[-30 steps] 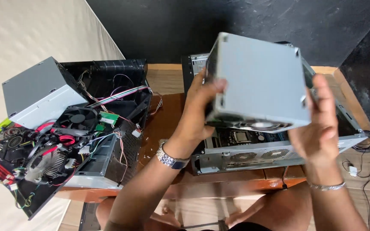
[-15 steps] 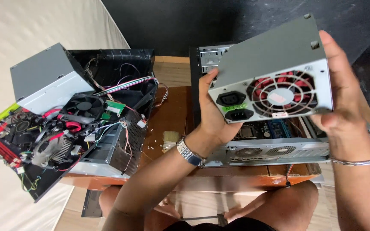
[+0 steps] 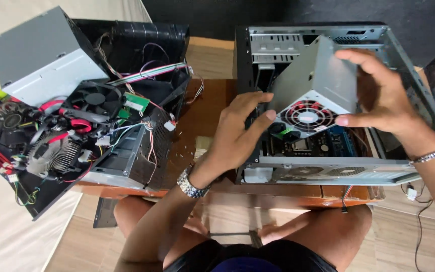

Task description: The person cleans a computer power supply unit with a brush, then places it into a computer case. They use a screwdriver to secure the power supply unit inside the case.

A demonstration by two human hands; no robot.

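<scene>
both hands clasp the grey power supply [image 3: 318, 85], the left hand [image 3: 237, 133] on its near-left edge and the right hand [image 3: 383, 95] on its right side. it hangs tilted, fan face toward the person, inside the open computer case [image 3: 409, 55], just above the motherboard [image 3: 328, 143].

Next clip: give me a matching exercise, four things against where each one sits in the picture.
Things:
1. grey power supply
2. second grey box
3. black case fan
4. wristwatch

Places:
A. far left, on the dismantled case
B. on the left wrist
C. between both hands, over the open case
D. beside red cables, left pile

Pairs: 1-C, 2-A, 3-D, 4-B
</scene>
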